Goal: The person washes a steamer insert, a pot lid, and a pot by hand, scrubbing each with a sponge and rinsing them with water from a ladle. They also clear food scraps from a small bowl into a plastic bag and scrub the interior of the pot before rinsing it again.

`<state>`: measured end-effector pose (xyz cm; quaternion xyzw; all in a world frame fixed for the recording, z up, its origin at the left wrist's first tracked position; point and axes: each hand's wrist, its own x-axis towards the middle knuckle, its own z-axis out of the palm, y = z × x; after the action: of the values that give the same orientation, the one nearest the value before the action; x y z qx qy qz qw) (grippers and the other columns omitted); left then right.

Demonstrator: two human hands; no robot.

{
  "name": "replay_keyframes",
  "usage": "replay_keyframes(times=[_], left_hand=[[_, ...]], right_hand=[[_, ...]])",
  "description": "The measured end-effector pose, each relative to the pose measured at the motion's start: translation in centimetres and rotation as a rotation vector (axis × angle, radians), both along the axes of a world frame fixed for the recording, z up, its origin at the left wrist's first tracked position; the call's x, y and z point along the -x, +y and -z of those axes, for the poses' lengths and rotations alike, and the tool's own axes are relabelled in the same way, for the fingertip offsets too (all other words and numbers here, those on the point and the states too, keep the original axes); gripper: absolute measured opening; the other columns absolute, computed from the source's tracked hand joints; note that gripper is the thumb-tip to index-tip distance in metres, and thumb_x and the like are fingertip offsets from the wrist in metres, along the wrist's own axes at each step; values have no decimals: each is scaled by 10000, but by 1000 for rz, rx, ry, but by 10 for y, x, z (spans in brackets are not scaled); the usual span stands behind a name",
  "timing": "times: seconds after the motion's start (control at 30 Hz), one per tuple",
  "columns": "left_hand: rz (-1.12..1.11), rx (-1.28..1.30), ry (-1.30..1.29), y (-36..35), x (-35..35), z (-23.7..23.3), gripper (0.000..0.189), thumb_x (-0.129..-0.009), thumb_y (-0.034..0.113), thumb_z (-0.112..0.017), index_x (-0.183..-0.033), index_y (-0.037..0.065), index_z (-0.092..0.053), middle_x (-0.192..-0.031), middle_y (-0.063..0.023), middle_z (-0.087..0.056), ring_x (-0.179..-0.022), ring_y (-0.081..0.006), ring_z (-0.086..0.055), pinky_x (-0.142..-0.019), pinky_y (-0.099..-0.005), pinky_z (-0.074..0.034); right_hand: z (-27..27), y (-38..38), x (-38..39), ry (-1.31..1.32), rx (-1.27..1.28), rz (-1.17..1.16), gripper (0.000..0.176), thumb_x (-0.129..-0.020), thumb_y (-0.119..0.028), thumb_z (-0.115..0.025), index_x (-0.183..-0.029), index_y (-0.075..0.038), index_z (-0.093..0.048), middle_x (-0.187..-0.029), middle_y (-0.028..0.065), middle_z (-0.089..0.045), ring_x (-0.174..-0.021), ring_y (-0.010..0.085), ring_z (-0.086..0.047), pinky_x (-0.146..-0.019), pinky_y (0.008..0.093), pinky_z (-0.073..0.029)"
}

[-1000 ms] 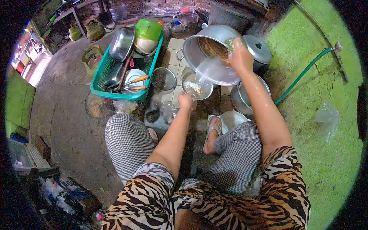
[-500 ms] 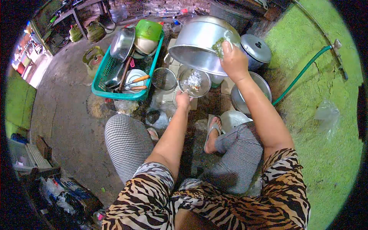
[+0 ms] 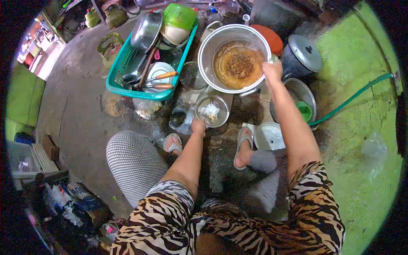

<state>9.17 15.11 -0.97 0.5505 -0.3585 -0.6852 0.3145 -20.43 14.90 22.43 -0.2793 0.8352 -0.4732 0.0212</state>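
A large aluminium pot [image 3: 204,63] stands with its mouth toward me, its inner bottom stained brown. At its right rim, my right hand [image 3: 273,70] is closed, with a bit of the green sponge [image 3: 274,58] showing beside the fingers. My left hand [image 3: 198,126] pinches the near edge of a small round see-through bowl [image 3: 222,115], perhaps a strainer. Whitish stuff with reddish bits [image 3: 209,111] lies in that bowl. Just behind it is a round wire-mesh strainer [image 3: 192,77] on the floor.
A teal basket [image 3: 140,94] of washed-looking dishes and knives stands at left. To the right are a lidded pot [image 3: 307,53], a metal basin [image 3: 312,100] with a green scoop [image 3: 304,110], a white lid-like disc [image 3: 270,137], and a green hose [image 3: 352,97] along the wall.
The pot has turned from tilted with its mouth facing down to its mouth facing up at me. My right hand moved with its rim. The view shifted; my left hand still grips the bowl.
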Motion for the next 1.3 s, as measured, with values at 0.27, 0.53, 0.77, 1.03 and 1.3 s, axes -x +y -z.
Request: replay_keyframes(times=[0.27,0.53,0.77,1.03,1.3], left_hand=[[250,74,-545,-8,-35,99,216,-805,123,-537,-982,3,-564,-762,-148,-611,-615,-254,-595,-494,-379,-448],[128,-237,-325,-2,3,101,177,-814,49,-508,-970,35,-591,-788,-102,-611,-639,-213,-595,-477,-344,-472],[188,-343,-74,-6,24,113,245,-806,-8,-448,-1013,49,-566,-890,-95,-617,-704,-195,-608,-522,-314,-524],[14,-416,124,-26,49,112,168,-836,1,-459,-958,62,-557,-881,-66,-614,-769,-178,-611,-592,-301,-536],[28,-46,-372,-64,53,79,297,-831,160,-523,-1083,5,-542,-982,-190,-612,-882,-303,-602,-737,-373,-500]], right_hand=[[225,-47,5,-758,552,221,124,-653,-2,-581,-764,-10,-527,-683,55,-497,-588,156,-513,-492,326,-385],[261,-47,1,-1061,658,317,103,-691,-27,-582,-765,-47,-513,-723,47,-501,-628,201,-529,-546,355,-453],[289,-57,46,-963,462,69,463,-832,-384,-584,-1107,-15,-531,-1052,89,-577,-913,209,-562,-753,342,-456],[297,44,66,-1207,349,-42,318,-872,-430,-465,-916,-133,-569,-748,35,-584,-574,176,-545,-454,348,-423],[208,-6,8,180,65,-62,354,-846,-338,-534,-955,-7,-595,-982,159,-591,-839,296,-581,-757,408,-460]])
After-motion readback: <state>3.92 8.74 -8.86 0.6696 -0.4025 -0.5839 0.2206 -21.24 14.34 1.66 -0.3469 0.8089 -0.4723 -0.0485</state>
